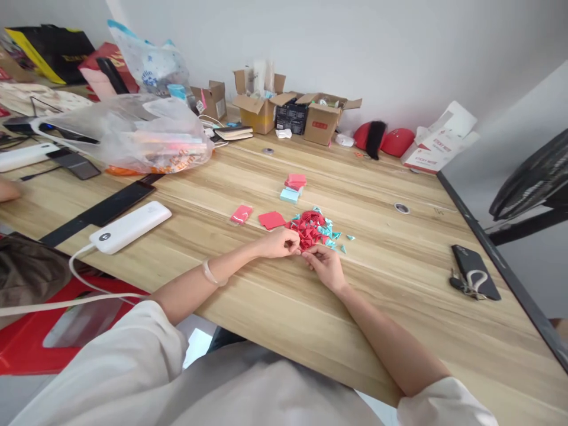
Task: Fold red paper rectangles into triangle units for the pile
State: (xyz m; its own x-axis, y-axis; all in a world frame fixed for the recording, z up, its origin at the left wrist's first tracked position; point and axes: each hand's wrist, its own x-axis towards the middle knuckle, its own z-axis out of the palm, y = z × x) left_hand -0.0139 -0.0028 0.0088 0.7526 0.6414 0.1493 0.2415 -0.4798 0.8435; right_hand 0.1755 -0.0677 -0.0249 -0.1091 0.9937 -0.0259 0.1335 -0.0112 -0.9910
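Note:
My left hand (280, 242) and my right hand (325, 266) meet over the table at the near side of a heap of folded red paper pieces (309, 228). Both have their fingers pinched together on a small red bit, which looks like a folded paper piece and is mostly hidden by the fingertips. Folded light-blue paper pieces (331, 234) lie along the heap's right side, a few of them loose. Just behind my left hand are flat red paper sheets (271, 220). A wrapped red paper pack (241, 214) lies farther left.
Behind the heap sit stacked red and blue paper pads (293, 186). A white power bank (131, 228) with a cable lies left, near a plastic bag (146, 136). A black phone (474, 271) with keys is at right. Cardboard boxes (322, 121) line the wall; a fan (532, 177) stands right.

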